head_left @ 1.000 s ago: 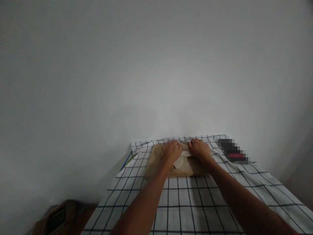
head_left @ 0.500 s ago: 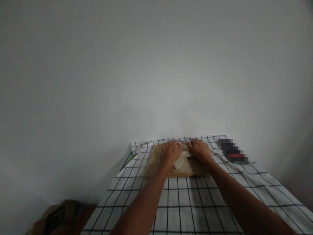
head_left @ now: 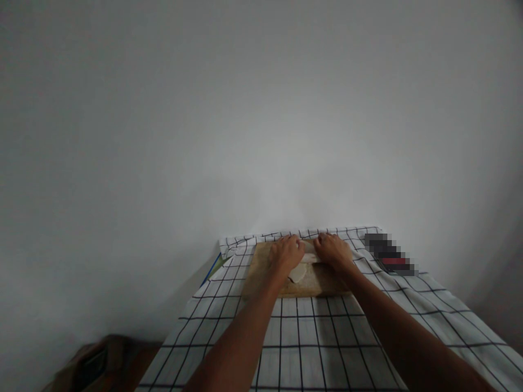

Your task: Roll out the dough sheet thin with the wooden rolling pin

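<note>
My left hand (head_left: 287, 252) and my right hand (head_left: 333, 250) are both closed, fingers curled over the two ends of a pale rolling pin (head_left: 311, 257). Only its middle shows between them; the ends are hidden under my fingers. A flat piece of whitish dough (head_left: 298, 273) sticks out on the near side of the pin. Under it all lies a wooden board (head_left: 314, 286), close to the far edge of the table.
A white cloth with a black grid (head_left: 289, 337) covers the table. To the right lies a dark, blurred-out object with a red band (head_left: 394, 261). A plain wall (head_left: 261, 136) rises behind. At lower left, a brown object (head_left: 93, 362) stands below table height.
Almost nothing differs. Both hands stay closed at the same place over the board, and the view has shifted very slightly.
</note>
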A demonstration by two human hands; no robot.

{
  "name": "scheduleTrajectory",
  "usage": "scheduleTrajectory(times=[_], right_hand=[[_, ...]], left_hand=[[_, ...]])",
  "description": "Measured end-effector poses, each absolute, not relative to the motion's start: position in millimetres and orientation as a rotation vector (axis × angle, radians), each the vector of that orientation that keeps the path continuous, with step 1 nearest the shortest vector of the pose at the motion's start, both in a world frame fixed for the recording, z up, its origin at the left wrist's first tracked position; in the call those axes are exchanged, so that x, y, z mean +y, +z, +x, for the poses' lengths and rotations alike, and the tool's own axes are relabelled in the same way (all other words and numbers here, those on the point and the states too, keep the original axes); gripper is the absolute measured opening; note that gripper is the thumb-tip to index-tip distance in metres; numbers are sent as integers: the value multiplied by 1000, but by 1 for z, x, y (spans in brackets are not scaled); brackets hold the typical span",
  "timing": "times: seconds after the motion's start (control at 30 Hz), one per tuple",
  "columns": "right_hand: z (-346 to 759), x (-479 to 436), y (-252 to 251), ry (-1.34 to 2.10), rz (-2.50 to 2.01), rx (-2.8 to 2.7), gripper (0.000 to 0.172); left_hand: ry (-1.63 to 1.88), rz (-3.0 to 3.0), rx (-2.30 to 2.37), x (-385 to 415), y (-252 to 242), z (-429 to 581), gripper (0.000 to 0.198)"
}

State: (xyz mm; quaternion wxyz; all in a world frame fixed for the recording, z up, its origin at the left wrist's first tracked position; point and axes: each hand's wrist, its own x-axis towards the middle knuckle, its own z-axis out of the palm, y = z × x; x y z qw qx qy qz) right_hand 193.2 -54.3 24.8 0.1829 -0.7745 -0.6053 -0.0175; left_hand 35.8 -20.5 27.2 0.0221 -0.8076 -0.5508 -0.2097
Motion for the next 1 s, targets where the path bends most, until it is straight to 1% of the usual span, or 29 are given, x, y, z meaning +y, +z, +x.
scheduleTrajectory(times=[0.13,0.57,0.73,0.9,1.0], right_hand=[[195,-53,24,-72,-2170,-1719,44],[196,-56,21,-92,-2150,-1816,44],[191,-75,19,-87,-2123,-1820,43],[180,-105,19,-166,-2084,-1849,42],[173,-123,19,-212,-2054,-1882,39]], left_hand=[[-633,-2515,-1692,-18,27,35,29],[-599,-2498,-1581,-29,25,31,31],[-677,-2495,-1540,-41,14,29,32],[-732,-2451,-1516,-62,6,22,32],[-764,-2484,-1403,-77,4,13,33]])
